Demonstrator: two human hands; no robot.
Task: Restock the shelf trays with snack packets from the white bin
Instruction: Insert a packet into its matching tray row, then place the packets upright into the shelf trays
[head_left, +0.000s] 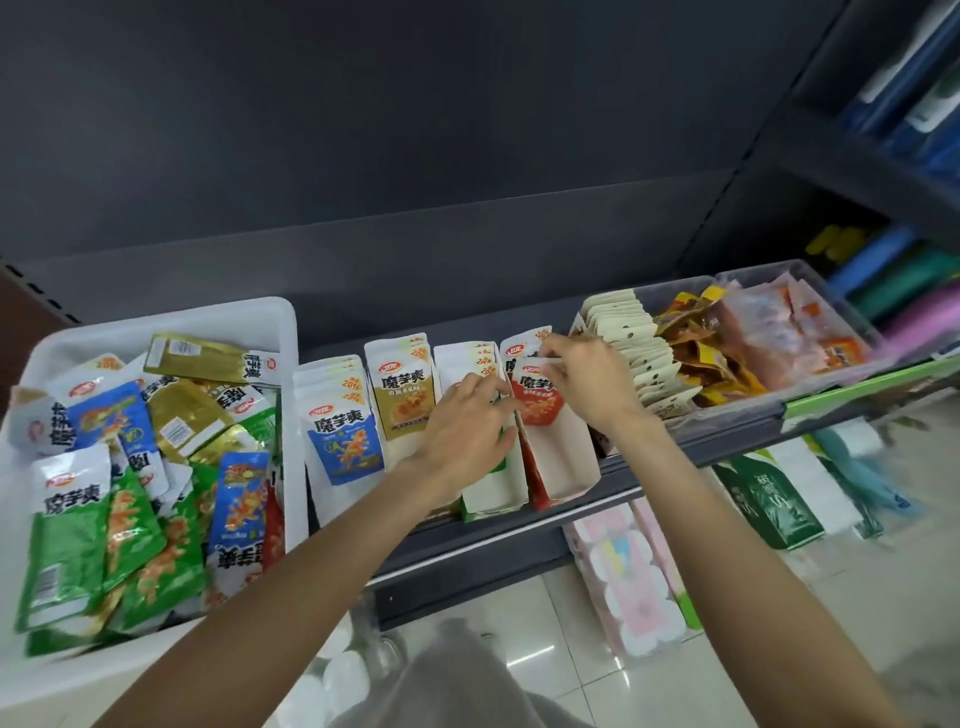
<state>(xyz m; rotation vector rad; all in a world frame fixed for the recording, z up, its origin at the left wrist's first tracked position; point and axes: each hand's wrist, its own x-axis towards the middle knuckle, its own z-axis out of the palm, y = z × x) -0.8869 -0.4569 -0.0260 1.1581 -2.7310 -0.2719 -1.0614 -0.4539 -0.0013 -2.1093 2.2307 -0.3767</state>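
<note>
shelf: your dark grey metal shelf carries everything, bin at the left end, trays to its right; nothing sits far back from the front lip, so a hard shove could tip a tray forward off it.
bin: the white plastic bin is piled loose with green, blue and gold snack packets; the heap rides near the rim, so rummaging one-handed may spill packets to the tiled floor.
trays: four white card display trays stand side by side; the blue-label tray and gold-label tray look full, the green-label tray and red-label tray have bare card at the front.
risk: the card walls are thin; pressing packets in at an angle could buckle a divider or drop a packet into the neighbouring flavour.
risk: the packets stand on edge; let go early and the row may flop forward.
left hand: your left hand has its fingers curled at the gap between green and red trays, touching packets there; whether it grips one, cannot tell.
right hand: your right hand pinches the top edge of a red-label white snack packet standing in the red-label tray.
</note>
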